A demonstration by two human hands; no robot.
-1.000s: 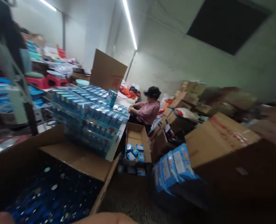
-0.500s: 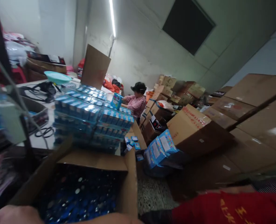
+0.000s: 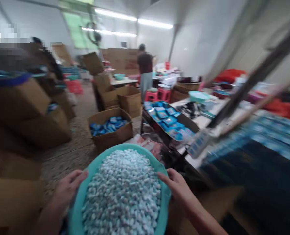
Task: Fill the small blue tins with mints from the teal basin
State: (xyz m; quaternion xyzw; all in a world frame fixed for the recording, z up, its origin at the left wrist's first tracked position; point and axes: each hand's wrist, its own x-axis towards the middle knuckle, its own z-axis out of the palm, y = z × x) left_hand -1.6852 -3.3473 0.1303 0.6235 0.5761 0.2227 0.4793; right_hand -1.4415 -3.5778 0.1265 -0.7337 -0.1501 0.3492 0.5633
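A turquoise basin (image 3: 77, 199) heaped with small whitish pieces (image 3: 125, 189) is held up in front of me. My left hand (image 3: 70, 187) grips its left rim, thumb on top and the fingers out of sight beneath. On the opposite side my right hand (image 3: 175, 184) clasps the rim the same way. The pieces are small and rounded; blur keeps me from telling exactly what they are.
Cardboard boxes stand on the left, one open box (image 3: 110, 129) holding blue packets. A tray of blue packets (image 3: 169, 119) rests on the table at the right, beside a slanted pole (image 3: 248, 75). Farther back, a person (image 3: 145, 68) stands near pink stools (image 3: 157, 94).
The view has swung left, away from the stacked blue boxes and the open carton of dark blue items. Both my hands now hold the filled basin, which was out of sight before.
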